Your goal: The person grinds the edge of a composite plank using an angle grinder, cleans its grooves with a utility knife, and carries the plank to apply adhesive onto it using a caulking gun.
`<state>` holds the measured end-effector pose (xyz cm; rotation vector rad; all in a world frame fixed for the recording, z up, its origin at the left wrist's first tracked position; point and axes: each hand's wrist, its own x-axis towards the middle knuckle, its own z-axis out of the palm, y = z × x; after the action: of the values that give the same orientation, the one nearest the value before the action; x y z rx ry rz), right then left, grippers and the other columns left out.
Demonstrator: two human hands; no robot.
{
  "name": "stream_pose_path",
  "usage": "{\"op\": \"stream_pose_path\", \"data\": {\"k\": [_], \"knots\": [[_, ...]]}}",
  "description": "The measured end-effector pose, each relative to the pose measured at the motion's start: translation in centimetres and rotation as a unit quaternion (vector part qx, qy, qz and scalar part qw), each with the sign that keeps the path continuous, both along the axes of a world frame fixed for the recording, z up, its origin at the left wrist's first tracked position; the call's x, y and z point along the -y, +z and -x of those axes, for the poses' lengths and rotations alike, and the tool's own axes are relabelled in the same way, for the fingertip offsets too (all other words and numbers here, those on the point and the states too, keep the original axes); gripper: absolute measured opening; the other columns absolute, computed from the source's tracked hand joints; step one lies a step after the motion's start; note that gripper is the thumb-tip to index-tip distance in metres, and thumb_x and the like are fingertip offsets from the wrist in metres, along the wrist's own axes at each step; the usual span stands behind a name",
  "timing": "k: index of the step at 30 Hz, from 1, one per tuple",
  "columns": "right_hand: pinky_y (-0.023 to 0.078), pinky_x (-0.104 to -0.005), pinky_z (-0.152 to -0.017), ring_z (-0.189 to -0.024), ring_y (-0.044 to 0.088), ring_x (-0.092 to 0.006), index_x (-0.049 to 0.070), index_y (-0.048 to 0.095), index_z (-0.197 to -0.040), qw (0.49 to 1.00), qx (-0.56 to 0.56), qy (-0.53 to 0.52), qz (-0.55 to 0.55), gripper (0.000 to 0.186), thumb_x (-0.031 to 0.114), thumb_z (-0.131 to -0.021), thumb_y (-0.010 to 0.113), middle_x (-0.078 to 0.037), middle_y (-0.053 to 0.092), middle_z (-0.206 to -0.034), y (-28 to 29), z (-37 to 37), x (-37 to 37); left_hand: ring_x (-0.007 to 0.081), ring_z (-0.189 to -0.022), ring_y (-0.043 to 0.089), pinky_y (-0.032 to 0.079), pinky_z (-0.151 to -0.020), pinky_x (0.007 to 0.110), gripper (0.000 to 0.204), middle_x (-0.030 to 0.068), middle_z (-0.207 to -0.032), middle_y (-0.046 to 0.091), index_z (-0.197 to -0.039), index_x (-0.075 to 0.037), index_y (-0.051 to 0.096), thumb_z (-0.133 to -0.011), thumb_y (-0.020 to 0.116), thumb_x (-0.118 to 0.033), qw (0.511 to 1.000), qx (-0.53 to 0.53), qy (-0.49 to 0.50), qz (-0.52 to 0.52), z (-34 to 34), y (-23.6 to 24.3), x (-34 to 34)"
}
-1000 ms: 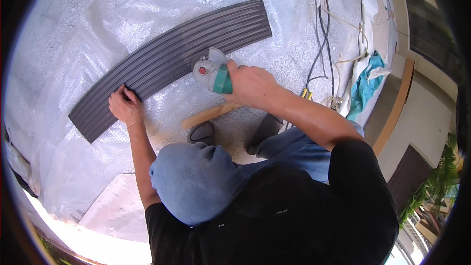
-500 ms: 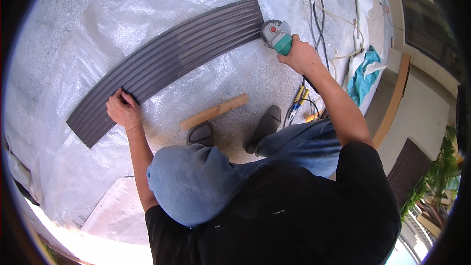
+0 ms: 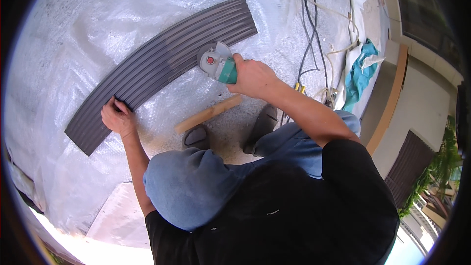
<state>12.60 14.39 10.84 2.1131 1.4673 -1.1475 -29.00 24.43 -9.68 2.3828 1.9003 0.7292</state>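
A long dark grey ribbed panel (image 3: 157, 64) lies on the plastic-covered ground, its picture bent by the lens. My left hand (image 3: 118, 119) is at its near edge toward the left end, fingers curled and gripping that edge; some fingertips are hidden. In my right hand (image 3: 254, 77) is a green and grey angle grinder (image 3: 226, 70), my fingers wrapped round its body. Its disc (image 3: 203, 54) is beside or over the panel's near edge, right of the middle; whether it touches cannot be made out.
Clear plastic sheeting (image 3: 103, 24) covers the ground. A wooden block (image 3: 208, 113) lies before my shoes (image 3: 196, 137). Dark cables (image 3: 310, 34) run along the right, by a teal cloth or bag (image 3: 360, 73). Further right a second ribbed panel (image 3: 409, 164) leans near a wall.
My right hand has carried the angle grinder leftward and nearer me, from the panel's right end to its near edge. My left hand stays at the panel's edge.
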Motion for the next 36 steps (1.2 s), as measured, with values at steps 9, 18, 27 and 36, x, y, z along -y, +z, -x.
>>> {"op": "stream_pose_path", "data": {"k": [9,18,27,36], "knots": [[0.06,-0.0508,-0.093,-0.104,0.074,-0.0474,-0.008,0.052,-0.131,0.97,0.224,-0.09,0.013,0.074,0.044,-0.086,0.078,-0.033,0.075,-0.107,1.9,-13.8,1.8,0.0332,-0.089,0.067,0.051,-0.076,0.046,0.015,0.0065,-0.098,0.072,-0.109,-0.012,0.076,-0.1,0.067,-0.02,1.0,-0.008,0.001,0.0,0.1,0.3,0.2],[0.063,-0.0517,-0.079,-0.088,0.076,-0.0473,-0.006,0.051,-0.132,0.998,-0.018,0.067,-0.003,0.071,0.036,-0.084,0.082,-0.029,0.075,-0.093,2.1,2.1,-3.5,0.0344,-0.088,0.067,0.052,-0.076,0.047,0.014,0.0074,-0.098,0.072,-0.109,-0.011,0.075,-0.1,0.067,-0.018,1.0,-0.002,-0.007,-0.013,-0.3,0.1,-0.1],[0.061,-0.0525,-0.09,-0.097,0.075,-0.049,-0.008,0.051,-0.132,0.993,0.118,-0.017,0.026,0.079,0.044,-0.082,0.084,-0.034,0.075,-0.101,0.8,-8.9,-1.7,0.035,-0.09,0.067,0.052,-0.077,0.048,0.015,0.0087,-0.101,0.073,-0.109,-0.01,0.076,-0.101,0.067,-0.019,1.0,-0.002,-0.004,0.008,0.2,0.4,0.1],[0.062,-0.0515,-0.087,-0.093,0.075,-0.0485,-0.009,0.049,-0.137,0.992,0.126,0.0,0.0,0.08,0.043,-0.085,0.082,-0.032,0.075,-0.096,3.6,-8.5,-4.3,0.0342,-0.09,0.067,0.051,-0.077,0.046,0.015,0.0077,-0.099,0.072,-0.11,-0.011,0.076,-0.101,0.066,-0.019,1.0,-0.017,-0.002,0.002,0.0,0.4,0.4]]}}
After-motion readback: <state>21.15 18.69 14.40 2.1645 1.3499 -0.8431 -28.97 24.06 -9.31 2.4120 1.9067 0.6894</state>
